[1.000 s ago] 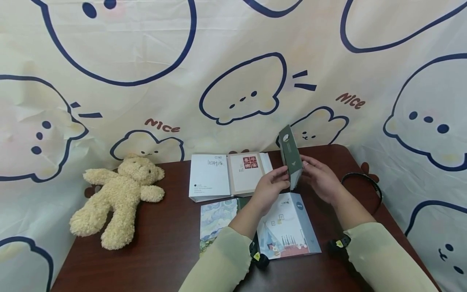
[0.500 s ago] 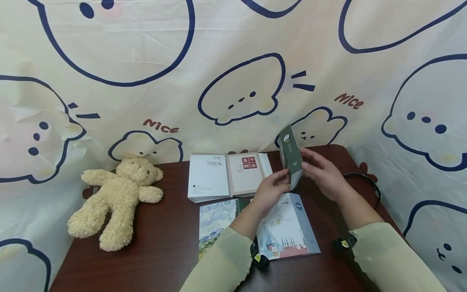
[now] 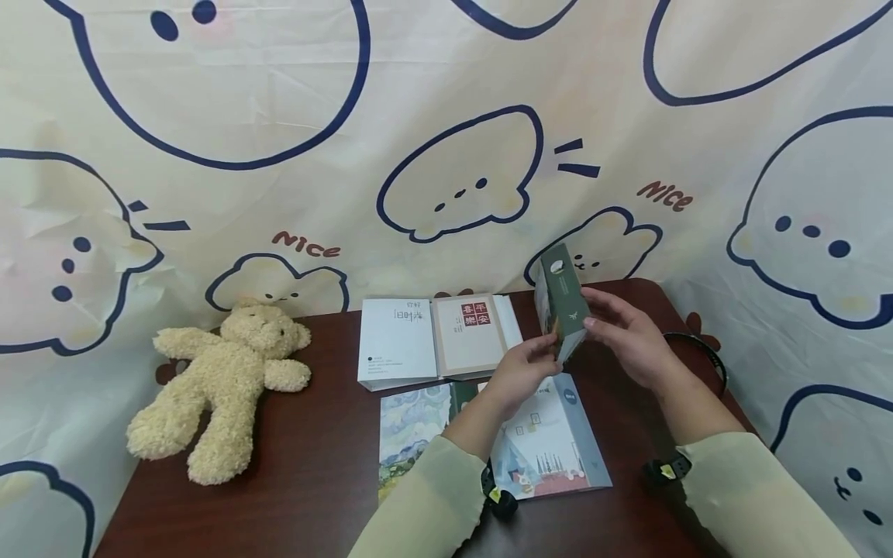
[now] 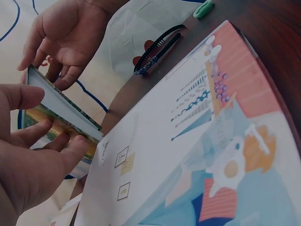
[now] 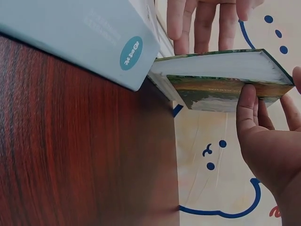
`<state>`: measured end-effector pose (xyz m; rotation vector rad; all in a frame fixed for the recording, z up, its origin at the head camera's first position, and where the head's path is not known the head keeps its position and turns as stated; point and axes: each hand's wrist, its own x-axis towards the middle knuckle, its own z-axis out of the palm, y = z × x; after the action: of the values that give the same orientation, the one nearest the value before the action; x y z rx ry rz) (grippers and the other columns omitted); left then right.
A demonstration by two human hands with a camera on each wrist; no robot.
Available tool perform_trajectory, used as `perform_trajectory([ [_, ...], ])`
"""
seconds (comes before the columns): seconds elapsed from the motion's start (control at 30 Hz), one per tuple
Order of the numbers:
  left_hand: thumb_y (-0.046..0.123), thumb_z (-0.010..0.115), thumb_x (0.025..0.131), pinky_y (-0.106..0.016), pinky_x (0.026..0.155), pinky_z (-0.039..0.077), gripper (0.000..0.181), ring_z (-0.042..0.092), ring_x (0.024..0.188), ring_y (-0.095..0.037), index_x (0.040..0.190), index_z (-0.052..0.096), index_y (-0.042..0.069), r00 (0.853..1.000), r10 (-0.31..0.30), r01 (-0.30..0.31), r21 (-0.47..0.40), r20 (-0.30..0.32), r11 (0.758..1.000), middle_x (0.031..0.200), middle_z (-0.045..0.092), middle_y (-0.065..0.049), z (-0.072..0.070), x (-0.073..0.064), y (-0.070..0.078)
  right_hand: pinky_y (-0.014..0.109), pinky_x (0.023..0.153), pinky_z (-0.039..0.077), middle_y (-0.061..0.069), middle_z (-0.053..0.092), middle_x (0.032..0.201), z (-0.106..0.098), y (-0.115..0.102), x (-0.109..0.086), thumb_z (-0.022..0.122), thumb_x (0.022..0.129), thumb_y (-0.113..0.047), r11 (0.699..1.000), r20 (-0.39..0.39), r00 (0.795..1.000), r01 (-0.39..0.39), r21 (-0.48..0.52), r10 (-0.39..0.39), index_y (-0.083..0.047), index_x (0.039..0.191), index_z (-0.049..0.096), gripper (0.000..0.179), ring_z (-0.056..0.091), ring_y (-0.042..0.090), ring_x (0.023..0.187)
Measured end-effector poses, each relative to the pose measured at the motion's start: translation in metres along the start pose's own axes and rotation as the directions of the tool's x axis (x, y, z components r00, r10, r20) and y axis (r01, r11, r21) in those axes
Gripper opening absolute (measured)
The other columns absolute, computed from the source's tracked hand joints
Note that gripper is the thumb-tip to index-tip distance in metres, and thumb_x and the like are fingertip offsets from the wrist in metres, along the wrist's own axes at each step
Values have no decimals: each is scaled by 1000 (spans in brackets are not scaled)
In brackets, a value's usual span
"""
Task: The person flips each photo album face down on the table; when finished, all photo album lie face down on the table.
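A book with a dark green spine (image 3: 567, 298) stands tilted above the back right of the table, between both hands. Its page edges and a landscape-painted cover (image 5: 211, 92) show in the right wrist view. My left hand (image 3: 519, 376) holds the lower part of the book from the left, fingers (image 4: 73, 153) against its cover. From the right, my right hand (image 3: 631, 341) grips the book near its spine, thumb and fingers on either side. Just below lies a white and blue book (image 3: 547, 438) with pastel drawings, partly hidden by the left forearm.
Behind the left hand, a white book (image 3: 396, 341) lies beside a cream book with a red seal (image 3: 470, 337). A landscape-covered book (image 3: 413, 426) lies partly under the left sleeve. A plush bear (image 3: 233, 380) lies left; a black headband (image 3: 708, 353) lies right.
The book has turned so that its green spine faces me more and sits slightly lower. My right hand has shifted right and slid its fingers along the book's edge.
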<state>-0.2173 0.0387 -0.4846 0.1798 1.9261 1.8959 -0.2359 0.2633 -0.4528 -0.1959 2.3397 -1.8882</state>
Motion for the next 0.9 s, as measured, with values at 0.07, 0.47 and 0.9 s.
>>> perform_trajectory([
  [0.07, 17, 71, 95, -46, 114, 44, 53, 58, 132, -21, 146, 60, 23, 1000, -2, 2, -1, 3, 1000, 144, 61, -7, 0, 1, -1, 20, 96, 52, 17, 45, 153, -2, 1, 0, 64, 105, -30, 1000, -1, 1000, 3, 16, -3, -19, 159, 42, 60, 56, 23, 126],
  [0.47, 18, 72, 96, -44, 115, 42, 52, 53, 139, -24, 147, 60, 20, 1000, -19, 17, 57, 25, 998, 146, 60, -6, 4, 2, 0, 19, 95, 53, 13, 47, 152, -15, 11, -4, 63, 105, -30, 999, -32, 999, -7, 50, 8, -16, 158, 43, 58, 59, 14, 121],
  [0.9, 19, 71, 97, -42, 115, 42, 52, 49, 142, -22, 148, 58, 18, 999, -26, 23, 70, 28, 997, 150, 57, -4, 4, 6, -6, 19, 92, 54, 7, 46, 143, -27, 29, -4, 63, 106, -22, 982, -61, 997, -35, 185, 47, -12, 158, 42, 57, 61, 12, 112],
])
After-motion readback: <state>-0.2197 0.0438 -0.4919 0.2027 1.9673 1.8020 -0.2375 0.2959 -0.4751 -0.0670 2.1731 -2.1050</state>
